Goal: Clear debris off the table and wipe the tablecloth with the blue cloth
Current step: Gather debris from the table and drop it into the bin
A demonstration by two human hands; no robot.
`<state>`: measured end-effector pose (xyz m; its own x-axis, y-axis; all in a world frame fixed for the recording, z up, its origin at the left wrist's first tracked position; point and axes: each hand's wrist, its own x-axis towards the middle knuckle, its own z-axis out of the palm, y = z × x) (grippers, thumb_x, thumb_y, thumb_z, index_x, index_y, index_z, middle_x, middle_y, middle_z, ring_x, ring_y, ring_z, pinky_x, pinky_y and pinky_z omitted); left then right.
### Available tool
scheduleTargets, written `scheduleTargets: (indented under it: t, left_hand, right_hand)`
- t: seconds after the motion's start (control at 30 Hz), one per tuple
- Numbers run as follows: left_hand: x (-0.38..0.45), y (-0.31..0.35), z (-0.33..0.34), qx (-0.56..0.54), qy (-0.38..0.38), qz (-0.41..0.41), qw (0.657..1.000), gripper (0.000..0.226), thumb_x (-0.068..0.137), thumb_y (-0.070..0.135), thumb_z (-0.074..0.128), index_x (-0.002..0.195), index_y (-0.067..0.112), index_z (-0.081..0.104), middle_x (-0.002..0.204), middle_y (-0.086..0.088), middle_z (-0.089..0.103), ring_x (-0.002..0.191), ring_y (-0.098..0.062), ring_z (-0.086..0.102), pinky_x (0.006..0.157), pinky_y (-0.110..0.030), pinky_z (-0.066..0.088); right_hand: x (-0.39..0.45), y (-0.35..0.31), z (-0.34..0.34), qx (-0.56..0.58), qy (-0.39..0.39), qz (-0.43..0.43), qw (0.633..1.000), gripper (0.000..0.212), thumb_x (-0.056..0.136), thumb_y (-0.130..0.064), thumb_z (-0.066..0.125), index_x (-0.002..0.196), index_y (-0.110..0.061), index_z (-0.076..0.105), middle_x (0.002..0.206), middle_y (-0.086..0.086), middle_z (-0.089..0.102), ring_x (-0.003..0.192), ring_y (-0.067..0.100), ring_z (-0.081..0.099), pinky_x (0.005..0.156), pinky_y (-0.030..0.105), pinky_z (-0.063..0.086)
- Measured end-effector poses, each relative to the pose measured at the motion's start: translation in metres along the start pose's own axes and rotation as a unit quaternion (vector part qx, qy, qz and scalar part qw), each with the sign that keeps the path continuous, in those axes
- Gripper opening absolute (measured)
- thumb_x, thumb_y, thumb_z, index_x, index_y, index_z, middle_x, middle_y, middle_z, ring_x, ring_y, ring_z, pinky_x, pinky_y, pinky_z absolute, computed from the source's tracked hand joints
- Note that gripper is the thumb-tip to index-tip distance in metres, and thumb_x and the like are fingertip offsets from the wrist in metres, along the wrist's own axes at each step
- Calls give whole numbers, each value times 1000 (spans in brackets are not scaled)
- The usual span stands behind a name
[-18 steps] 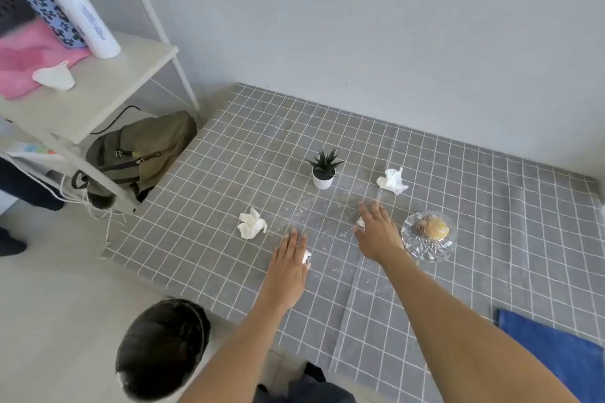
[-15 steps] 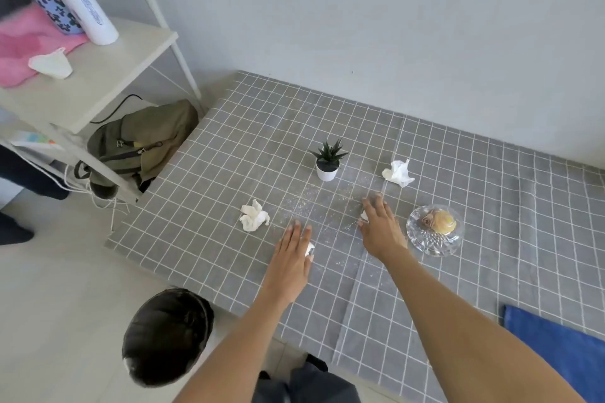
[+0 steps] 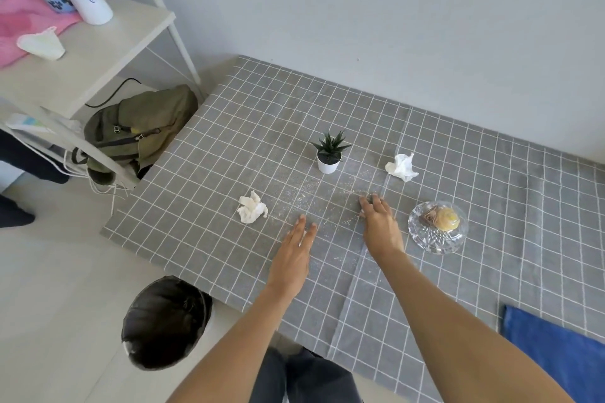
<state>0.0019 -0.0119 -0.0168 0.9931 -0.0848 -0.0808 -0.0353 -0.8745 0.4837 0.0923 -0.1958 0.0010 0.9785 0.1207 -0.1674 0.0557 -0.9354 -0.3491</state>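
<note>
A grey checked tablecloth (image 3: 491, 206) covers the table, with fine white crumbs (image 3: 314, 199) scattered across its middle. Two crumpled white tissues lie on it, one (image 3: 251, 212) at the left and one (image 3: 402, 167) further back on the right. My left hand (image 3: 293, 255) lies flat, palm down, on the cloth just right of the left tissue. My right hand (image 3: 379, 226) rests among the crumbs with its fingers bent, and a small white scrap (image 3: 361, 215) shows at its thumb side. The folded blue cloth (image 3: 556, 357) lies at the table's near right corner.
A small potted plant (image 3: 329, 154) stands behind my hands. A glass bowl (image 3: 437, 227) holding something yellow sits just right of my right hand. A black-lined bin (image 3: 165, 321) stands on the floor at the table's near left edge. Beyond are an olive bag (image 3: 140, 127) and a white shelf (image 3: 98, 59).
A white scrap that showed beside my left hand is now hidden. My right fingers have curled down more. Both hands stay in about the same spots.
</note>
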Motion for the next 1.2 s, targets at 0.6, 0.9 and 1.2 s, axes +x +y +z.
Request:
scheduleTargets:
  t: [0.6, 0.9, 1.2]
  left_hand:
    - [45, -41, -50, 102, 82, -65, 989, 54, 87, -1, 61, 139, 5, 44, 148, -18, 38, 136, -32, 39, 113, -45, 13]
    - [51, -56, -37, 96, 44, -141, 984, 48, 99, 21, 38, 147, 17, 33, 157, -11, 18, 145, -37, 10, 112, -63, 11]
    - [52, -61, -24, 65, 89, -136, 985, 44, 99, 24, 36, 142, 13, 42, 153, -15, 27, 143, -36, 20, 113, -53, 13]
  right_hand:
    - [64, 7, -41, 11, 97, 19, 995, 70, 80, 25, 39, 142, -9, 38, 150, 24, 27, 139, 39, 24, 99, 52, 45]
    - [95, 40, -29, -37, 33, 90, 995, 48, 100, -25, 41, 146, -22, 27, 157, 19, 9, 143, 43, 4, 115, 54, 8]
    - [99, 39, -23, 61, 37, 86, 994, 47, 97, -13, 47, 144, -14, 37, 158, 15, 12, 144, 37, 12, 112, 54, 27]
